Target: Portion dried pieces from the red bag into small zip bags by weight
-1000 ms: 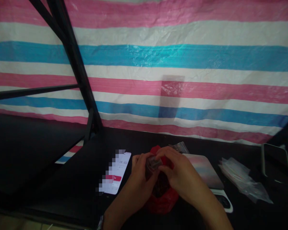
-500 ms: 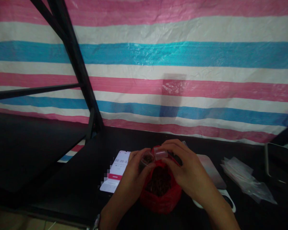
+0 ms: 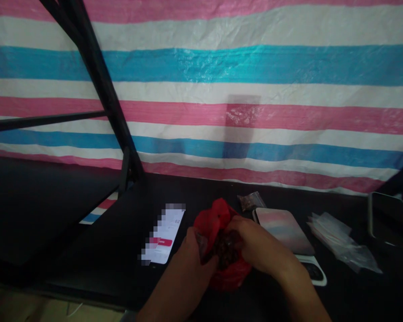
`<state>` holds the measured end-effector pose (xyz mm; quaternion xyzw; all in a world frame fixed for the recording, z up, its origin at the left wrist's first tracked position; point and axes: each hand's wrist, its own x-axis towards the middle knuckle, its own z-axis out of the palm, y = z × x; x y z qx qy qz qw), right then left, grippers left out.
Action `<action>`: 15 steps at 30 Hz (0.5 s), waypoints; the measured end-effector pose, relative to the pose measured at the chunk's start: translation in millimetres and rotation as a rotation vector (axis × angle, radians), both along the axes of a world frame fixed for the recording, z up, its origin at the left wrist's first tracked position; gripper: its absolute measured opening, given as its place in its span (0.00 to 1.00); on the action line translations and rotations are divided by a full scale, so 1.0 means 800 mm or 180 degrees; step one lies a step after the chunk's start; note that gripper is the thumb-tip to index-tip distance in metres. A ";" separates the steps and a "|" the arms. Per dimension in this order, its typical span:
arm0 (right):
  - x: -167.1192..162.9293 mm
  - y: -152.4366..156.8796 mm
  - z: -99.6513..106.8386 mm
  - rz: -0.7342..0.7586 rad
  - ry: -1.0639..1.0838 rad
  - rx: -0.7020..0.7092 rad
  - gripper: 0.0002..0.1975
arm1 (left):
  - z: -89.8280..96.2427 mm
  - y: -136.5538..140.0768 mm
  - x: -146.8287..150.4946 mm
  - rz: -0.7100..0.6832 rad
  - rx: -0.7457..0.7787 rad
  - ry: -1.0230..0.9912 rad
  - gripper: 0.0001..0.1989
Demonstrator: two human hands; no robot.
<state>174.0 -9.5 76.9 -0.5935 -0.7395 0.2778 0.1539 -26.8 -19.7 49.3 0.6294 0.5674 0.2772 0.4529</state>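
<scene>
A red plastic bag point(image 3: 230, 277) stands open on the black table, holding dark brown small pieces point(image 3: 225, 250). My left hand point(image 3: 196, 257) is closed at the bag's left rim around a small clear plastic bag point(image 3: 202, 243), most of which my fingers hide. My right hand point(image 3: 253, 241) reaches into the red bag's mouth from the right. Its fingers are curled down at the brown pieces, and a faint glossy patch shows beside them; what they grip is too dark to make out.
A small filled zip bag point(image 3: 251, 201) lies behind a digital scale point(image 3: 285, 230). Several flat clear bags point(image 3: 342, 241) are piled to the right, near a dark phone point(image 3: 388, 221). Left is a lit phone point(image 3: 164, 237). A black metal frame point(image 3: 104, 89) rises before a striped sheet point(image 3: 255, 67).
My right hand has gone down into the red bag with the small clear cup-like piece it held. My left hand has lowered to the bag's left rim. The filled zip bag is now uncovered.
</scene>
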 end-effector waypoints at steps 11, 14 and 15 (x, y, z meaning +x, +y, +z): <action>-0.002 0.004 -0.018 0.0008 0.0782 0.0014 0.25 | -0.013 0.025 -0.006 0.0581 -0.0235 -0.0822 0.22; -0.008 0.009 -0.024 0.0020 0.1150 -0.0149 0.28 | -0.020 0.025 -0.009 0.0579 -0.0414 -0.1045 0.24; -0.009 0.011 -0.026 0.0036 0.1246 -0.0199 0.28 | -0.021 0.026 -0.009 0.0577 -0.0481 -0.1119 0.25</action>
